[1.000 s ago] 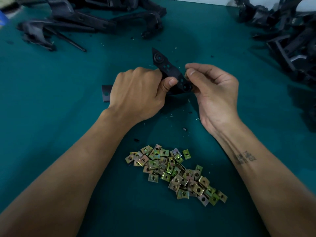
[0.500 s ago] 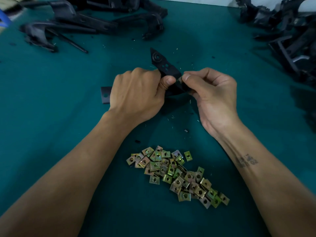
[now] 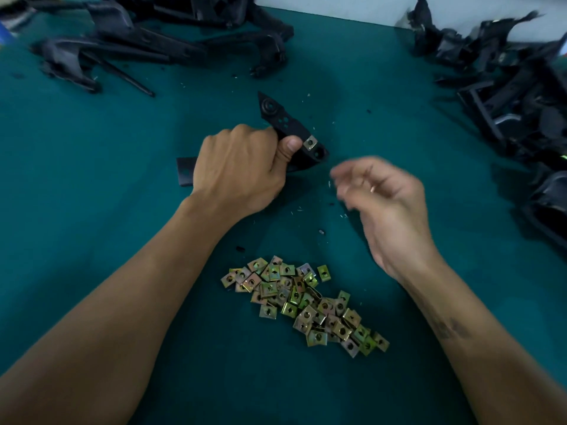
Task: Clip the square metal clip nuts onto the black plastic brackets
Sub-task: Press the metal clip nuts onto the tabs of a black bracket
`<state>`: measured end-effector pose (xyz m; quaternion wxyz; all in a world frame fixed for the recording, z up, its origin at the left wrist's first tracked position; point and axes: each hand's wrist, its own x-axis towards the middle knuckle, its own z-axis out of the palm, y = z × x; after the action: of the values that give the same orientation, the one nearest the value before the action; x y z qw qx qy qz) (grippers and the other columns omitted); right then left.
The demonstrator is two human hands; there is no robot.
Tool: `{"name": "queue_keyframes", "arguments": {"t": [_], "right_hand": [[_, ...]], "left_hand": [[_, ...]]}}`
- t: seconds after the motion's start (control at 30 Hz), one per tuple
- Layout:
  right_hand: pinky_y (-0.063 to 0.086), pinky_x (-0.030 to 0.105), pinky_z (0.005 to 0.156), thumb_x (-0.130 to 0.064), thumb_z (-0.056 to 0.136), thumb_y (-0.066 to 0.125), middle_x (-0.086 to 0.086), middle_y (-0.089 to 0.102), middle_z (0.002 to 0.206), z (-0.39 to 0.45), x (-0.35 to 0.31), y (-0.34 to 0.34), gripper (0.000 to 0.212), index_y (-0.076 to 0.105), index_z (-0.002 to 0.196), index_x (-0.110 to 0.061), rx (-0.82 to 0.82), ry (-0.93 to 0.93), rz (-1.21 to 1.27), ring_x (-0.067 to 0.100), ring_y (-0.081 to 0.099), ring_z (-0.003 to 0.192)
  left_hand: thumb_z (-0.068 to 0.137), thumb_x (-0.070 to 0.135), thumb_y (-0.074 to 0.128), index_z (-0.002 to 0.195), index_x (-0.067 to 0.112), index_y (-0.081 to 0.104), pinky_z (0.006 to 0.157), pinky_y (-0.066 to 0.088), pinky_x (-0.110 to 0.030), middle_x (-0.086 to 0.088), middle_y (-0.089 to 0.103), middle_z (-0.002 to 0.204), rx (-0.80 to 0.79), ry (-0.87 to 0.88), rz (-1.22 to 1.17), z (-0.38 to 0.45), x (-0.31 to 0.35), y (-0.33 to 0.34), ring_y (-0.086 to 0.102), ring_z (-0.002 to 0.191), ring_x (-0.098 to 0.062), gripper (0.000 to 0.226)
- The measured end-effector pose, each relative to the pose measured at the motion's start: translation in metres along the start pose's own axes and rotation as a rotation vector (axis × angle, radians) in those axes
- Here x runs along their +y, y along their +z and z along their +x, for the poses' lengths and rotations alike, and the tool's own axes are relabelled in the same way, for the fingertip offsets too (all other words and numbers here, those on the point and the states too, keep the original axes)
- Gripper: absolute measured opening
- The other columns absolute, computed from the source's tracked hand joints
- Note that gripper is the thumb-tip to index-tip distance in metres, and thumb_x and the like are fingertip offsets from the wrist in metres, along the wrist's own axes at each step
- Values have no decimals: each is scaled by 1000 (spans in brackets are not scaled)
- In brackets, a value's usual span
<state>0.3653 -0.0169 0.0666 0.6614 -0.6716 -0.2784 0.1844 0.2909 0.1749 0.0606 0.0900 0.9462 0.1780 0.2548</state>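
A teal table (image 3: pixel 92 185) fills the view from near to far edge. Two heaps of black plastic parts lie on it: one pile at the far left (image 3: pixel 159 41) and another along the far right (image 3: pixel 506 87), both well apart from the hands.

The left hand (image 3: pixel 242 170) sits at the centre of the table, fingers curled round a black plastic bracket (image 3: pixel 285 124), with the thumb pressed on its upper face. The bracket's pointed end, with a round boss, sticks out to the far side of the fist; a flat black end shows to the left of the wrist. On the bracket's right end, just beside the thumb tip, a square clip nut (image 3: pixel 310 143) sits clipped over the edge.

The right hand (image 3: pixel 383 197) hangs to the right of the bracket, apart from it, blurred, its fingers loosely bent and holding nothing that can be made out.

Nearer, between the two forearms, lies a heap of loose clip nuts (image 3: pixel 303 302), yellowish metal squares each with a hole. Small pale shavings and a few dark specks are scattered on the cloth around the hands.
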Motion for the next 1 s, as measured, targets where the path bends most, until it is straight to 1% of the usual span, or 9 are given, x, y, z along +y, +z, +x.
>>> {"name": "queue_keyframes", "arguments": {"t": [0.1, 0.17, 0.27, 0.43, 0.53, 0.67, 0.73, 0.87, 1.0], "right_hand": [[44, 24, 67, -5, 80, 71, -1, 67, 93, -33, -9, -19, 19, 75, 97, -14, -326, -70, -299, 14, 57, 74], [38, 16, 56, -12, 83, 78, -4, 65, 97, -50, -13, -25, 20, 77, 101, -19, -422, -89, -440, 8, 51, 62], [37, 20, 52, -11, 83, 83, -7, 62, 103, -61, -15, -23, 22, 78, 98, -26, -429, -77, -541, 12, 46, 56], [33, 14, 56, -13, 86, 80, -18, 58, 92, -57, -15, -18, 13, 72, 87, -24, -441, -94, -592, 10, 46, 57], [35, 17, 57, -10, 88, 77, -10, 62, 91, -57, -12, -17, 12, 70, 85, -20, -413, -162, -600, 14, 48, 59], [36, 14, 54, -14, 85, 81, -10, 63, 97, -57, -10, -15, 28, 73, 110, -25, -387, -201, -637, 16, 50, 60], [36, 13, 55, -20, 88, 80, -9, 63, 100, -55, -10, -15, 29, 74, 115, -28, -404, -186, -640, 15, 49, 60], [35, 12, 59, -18, 88, 78, -11, 59, 95, -48, -10, -10, 15, 73, 100, -27, -425, -168, -694, 15, 48, 60], [38, 13, 63, -17, 92, 73, -14, 55, 90, -48, -10, -9, 10, 69, 96, -25, -387, -173, -758, 11, 53, 68]], "left_hand": [[102, 56, 23, 67, 17, 32, 55, 28, -38, -21, 58, 71, 3, 5, -3, -1, 0, 0, 50, 59, -41, 53], [102, 56, 24, 66, 20, 28, 55, 27, -38, -22, 59, 71, 5, 5, -15, -1, 0, 0, 52, 61, -43, 51], [103, 55, 24, 68, 20, 28, 55, 28, -38, -22, 60, 72, 11, 9, -20, -1, 0, -1, 55, 62, -43, 49], [104, 53, 26, 71, 20, 31, 53, 26, -37, -18, 60, 71, 17, 36, -38, -1, 0, -1, 54, 61, -42, 47], [103, 54, 23, 72, 19, 35, 53, 27, -36, -15, 61, 72, 8, 43, -37, 0, -1, -1, 54, 60, -41, 48], [103, 54, 23, 75, 20, 34, 54, 27, -37, -16, 63, 75, 9, 44, -47, 1, -1, 0, 56, 64, -43, 46], [103, 54, 22, 75, 20, 34, 54, 27, -37, -16, 63, 75, 16, 46, -49, 1, -1, 0, 56, 64, -43, 46], [103, 54, 23, 74, 19, 35, 54, 27, -36, -15, 64, 75, 14, 47, -47, 1, -2, 0, 56, 64, -42, 47], [104, 53, 26, 75, 20, 34, 54, 26, -36, -15, 63, 74, 14, 48, -57, 0, -1, -1, 55, 63, -42, 45]]}}
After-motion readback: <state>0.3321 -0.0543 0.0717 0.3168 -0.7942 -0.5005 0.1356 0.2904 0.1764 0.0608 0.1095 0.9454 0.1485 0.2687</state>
